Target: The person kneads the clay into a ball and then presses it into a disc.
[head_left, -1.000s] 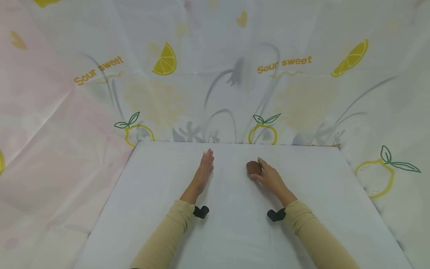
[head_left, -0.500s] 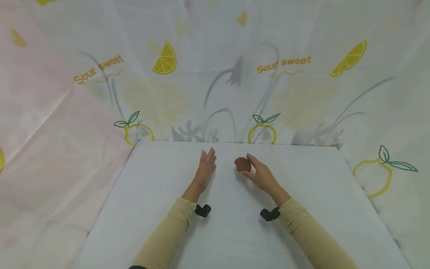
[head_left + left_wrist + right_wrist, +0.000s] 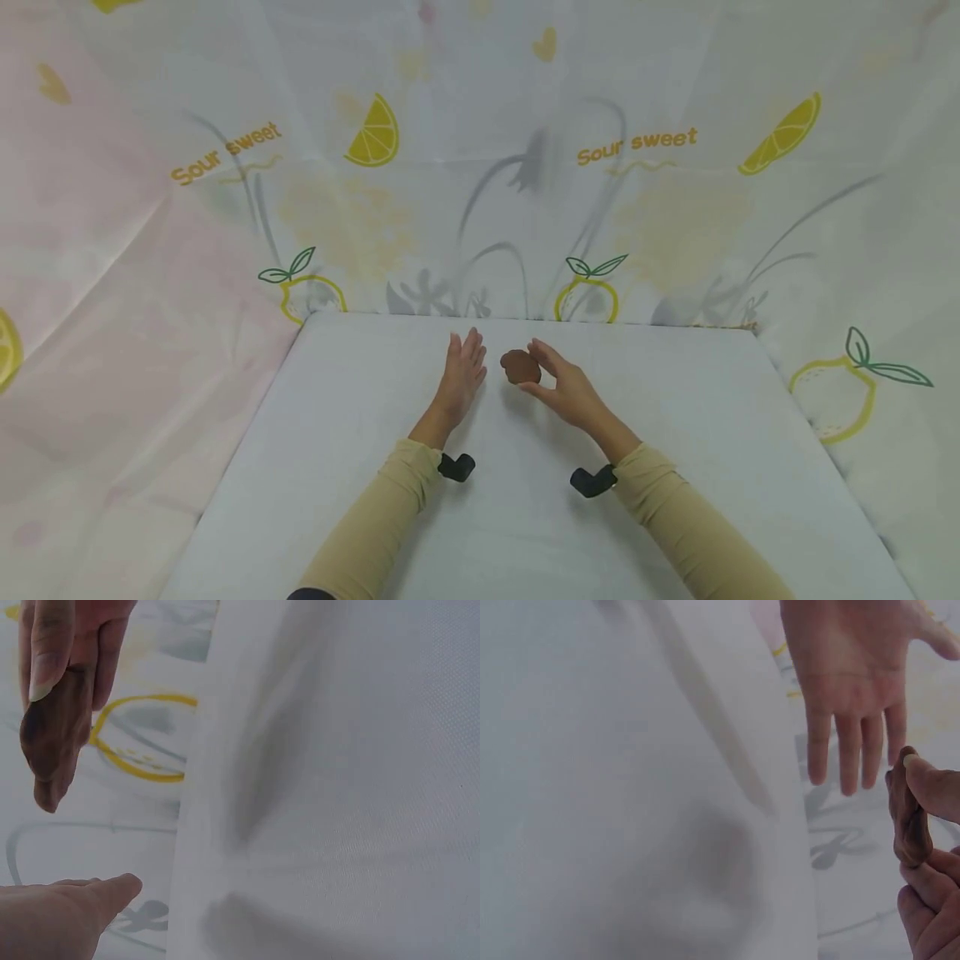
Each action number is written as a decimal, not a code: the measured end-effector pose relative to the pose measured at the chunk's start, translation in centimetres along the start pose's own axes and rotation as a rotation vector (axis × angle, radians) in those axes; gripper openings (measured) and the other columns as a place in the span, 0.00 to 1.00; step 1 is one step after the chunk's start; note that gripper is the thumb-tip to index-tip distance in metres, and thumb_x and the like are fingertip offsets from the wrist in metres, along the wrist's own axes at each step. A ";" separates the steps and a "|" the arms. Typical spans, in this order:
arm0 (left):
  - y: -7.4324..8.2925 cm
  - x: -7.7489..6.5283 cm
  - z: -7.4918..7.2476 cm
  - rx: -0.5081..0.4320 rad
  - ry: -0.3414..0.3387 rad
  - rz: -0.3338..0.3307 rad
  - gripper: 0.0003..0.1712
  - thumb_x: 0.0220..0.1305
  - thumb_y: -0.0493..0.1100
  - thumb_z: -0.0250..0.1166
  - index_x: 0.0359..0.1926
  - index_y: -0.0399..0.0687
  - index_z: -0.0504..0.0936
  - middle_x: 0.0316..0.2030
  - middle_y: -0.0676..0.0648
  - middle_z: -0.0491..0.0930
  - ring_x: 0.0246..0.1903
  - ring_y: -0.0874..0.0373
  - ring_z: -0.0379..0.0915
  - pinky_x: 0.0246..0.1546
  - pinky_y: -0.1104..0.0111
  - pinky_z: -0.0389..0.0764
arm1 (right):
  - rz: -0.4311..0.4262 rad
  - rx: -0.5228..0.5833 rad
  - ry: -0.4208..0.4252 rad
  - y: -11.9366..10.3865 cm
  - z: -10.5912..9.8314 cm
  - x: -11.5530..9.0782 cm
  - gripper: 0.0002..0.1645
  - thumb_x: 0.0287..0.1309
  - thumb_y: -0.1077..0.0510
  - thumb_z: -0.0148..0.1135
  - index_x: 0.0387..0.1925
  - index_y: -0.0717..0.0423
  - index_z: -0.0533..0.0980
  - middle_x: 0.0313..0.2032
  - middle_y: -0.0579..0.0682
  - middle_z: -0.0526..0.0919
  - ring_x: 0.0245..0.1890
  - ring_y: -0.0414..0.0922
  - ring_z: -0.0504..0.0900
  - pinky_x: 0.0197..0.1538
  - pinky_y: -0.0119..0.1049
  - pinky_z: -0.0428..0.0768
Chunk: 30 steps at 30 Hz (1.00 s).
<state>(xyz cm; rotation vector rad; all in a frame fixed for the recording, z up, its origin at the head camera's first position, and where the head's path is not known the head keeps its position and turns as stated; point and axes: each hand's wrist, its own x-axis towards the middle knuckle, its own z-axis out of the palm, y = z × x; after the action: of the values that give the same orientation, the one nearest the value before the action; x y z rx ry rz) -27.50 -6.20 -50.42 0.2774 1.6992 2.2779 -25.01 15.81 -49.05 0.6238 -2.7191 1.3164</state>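
My right hand (image 3: pixel 572 393) pinches a brown lump of clay (image 3: pixel 521 367) between thumb and fingers, holding it over the white table. Edge-on in the right wrist view, the clay (image 3: pixel 909 814) is flattened, with a smooth, uneven surface. Across from it, my left hand (image 3: pixel 461 382) stands upright with the palm facing the clay and holds nothing. Its fingers (image 3: pixel 848 746) point straight out in the right wrist view, with the thumb apart. A small gap separates the left fingers from the clay in the head view.
A white cloth covers the table (image 3: pixel 360 433). Behind it hangs a backdrop (image 3: pixel 480 208) printed with lemons and "Sour sweet". Each wrist wears a black camera mount, such as the left one (image 3: pixel 457 468). Shadows of both hands fall on the cloth.
My right hand has carried the clay leftward, toward my left hand. The left hand has shifted slightly right and turned its palm a little more into view, its fingers spreading slightly.
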 end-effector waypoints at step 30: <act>0.4 -0.7 1.0 0.029 -0.038 0.048 0.46 0.73 0.74 0.21 0.82 0.57 0.33 0.82 0.49 0.31 0.80 0.53 0.30 0.75 0.45 0.32 | -0.122 0.203 -0.099 -3.1 1.9 -0.5 0.54 0.66 0.57 0.69 0.81 0.58 0.46 0.76 0.55 0.62 0.74 0.48 0.64 0.72 0.48 0.63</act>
<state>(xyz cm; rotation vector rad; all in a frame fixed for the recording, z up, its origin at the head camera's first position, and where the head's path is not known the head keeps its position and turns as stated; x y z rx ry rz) -26.54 -5.65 -49.71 0.3688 1.7252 2.2683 -23.17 12.80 -48.11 0.8780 -2.5920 1.5819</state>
